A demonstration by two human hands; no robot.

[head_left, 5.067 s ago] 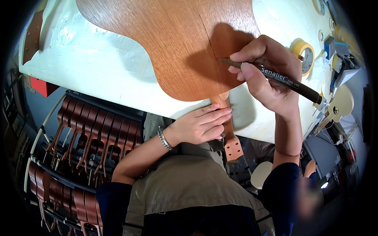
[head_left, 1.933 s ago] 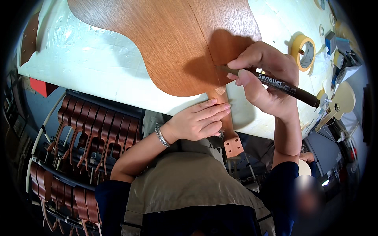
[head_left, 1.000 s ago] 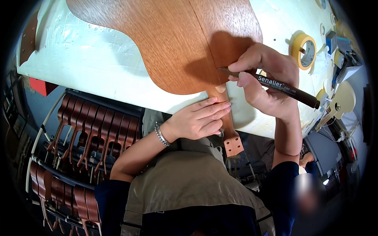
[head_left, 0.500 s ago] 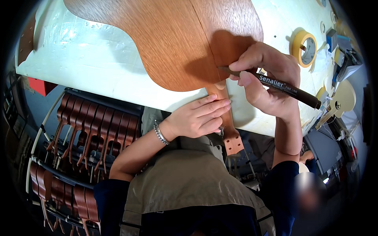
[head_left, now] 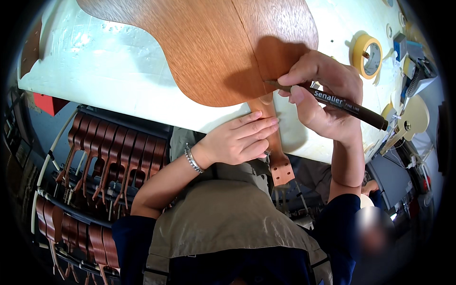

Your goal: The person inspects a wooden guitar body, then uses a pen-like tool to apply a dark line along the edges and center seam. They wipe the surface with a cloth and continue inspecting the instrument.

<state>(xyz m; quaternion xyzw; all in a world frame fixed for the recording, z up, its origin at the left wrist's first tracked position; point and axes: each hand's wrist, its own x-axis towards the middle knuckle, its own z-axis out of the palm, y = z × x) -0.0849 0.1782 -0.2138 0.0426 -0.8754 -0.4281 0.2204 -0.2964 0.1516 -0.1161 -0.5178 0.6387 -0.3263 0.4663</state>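
Right hand (head_left: pixel 327 102), fingers closed in a writing grip around a black fine-line marker (head_left: pixel 332 100), holds the tip at the lower edge of a guitar-shaped wooden body (head_left: pixel 209 47), just where the centre seam meets the narrow wooden neck (head_left: pixel 273 142). Compared with five seconds earlier, the marker tip sits lower, at the joint itself, and over the last second it has scarcely moved; this suggests a mark being made at the body-neck junction. Left hand (head_left: pixel 237 140) lies flat, fingers extended and together, pressing on the neck against the edge of the white-covered workbench (head_left: pixel 109 76); it grasps nothing, and it has kept this place throughout. A bracelet (head_left: pixel 191 159) circles the left wrist. The body rests on the bench, its neck projecting past the edge toward the person. A roll of masking tape (head_left: pixel 366 56) lies to the right; a rack of unfinished necks (head_left: pixel 109 161) stands below at left.
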